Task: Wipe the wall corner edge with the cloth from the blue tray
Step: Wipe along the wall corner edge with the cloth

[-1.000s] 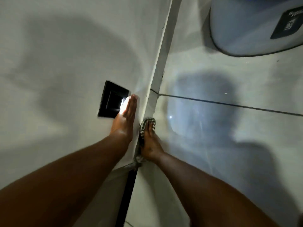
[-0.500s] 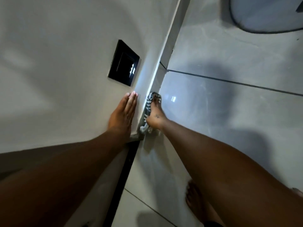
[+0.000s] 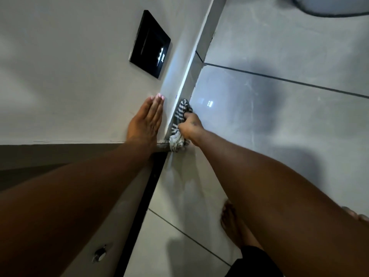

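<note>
The right hand (image 3: 190, 126) has slid lower down the wall corner edge (image 3: 184, 84), gripping the striped cloth (image 3: 178, 124) tight against it. The left hand (image 3: 145, 122) rests flat and open on the wall (image 3: 69, 86), below the black switch (image 3: 150, 44).

Dim room w/ plain white painted wall (image 3: 69, 80) at left, black glossy switch plate (image 3: 150, 44) on it; grey glossy tiled wall (image 3: 279, 116) at right, dark grout lines.
</note>
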